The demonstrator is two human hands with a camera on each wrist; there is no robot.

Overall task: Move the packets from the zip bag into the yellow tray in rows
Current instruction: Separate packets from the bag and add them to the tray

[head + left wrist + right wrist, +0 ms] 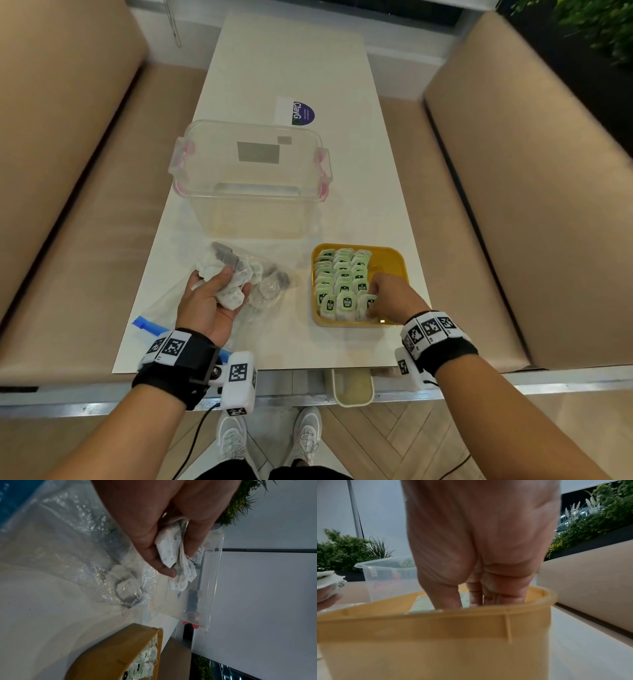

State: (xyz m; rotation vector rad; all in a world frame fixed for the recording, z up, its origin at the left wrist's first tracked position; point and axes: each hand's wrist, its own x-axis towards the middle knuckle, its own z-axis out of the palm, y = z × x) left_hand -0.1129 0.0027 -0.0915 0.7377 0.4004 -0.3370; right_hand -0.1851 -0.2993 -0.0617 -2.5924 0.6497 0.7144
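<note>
Right hand reaches down into yellow tray, fingertips touching pale packets; clear plastic tub stands behind the tray

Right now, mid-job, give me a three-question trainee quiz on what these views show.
1. True or false: the left hand holds a bunch of packets.
2. The right hand reaches into: A) the clear container B) the yellow tray C) the zip bag
3. Fill in: the tray's bare part lies on its ___ side.

Key: 1 true; 2 B; 3 right
</note>
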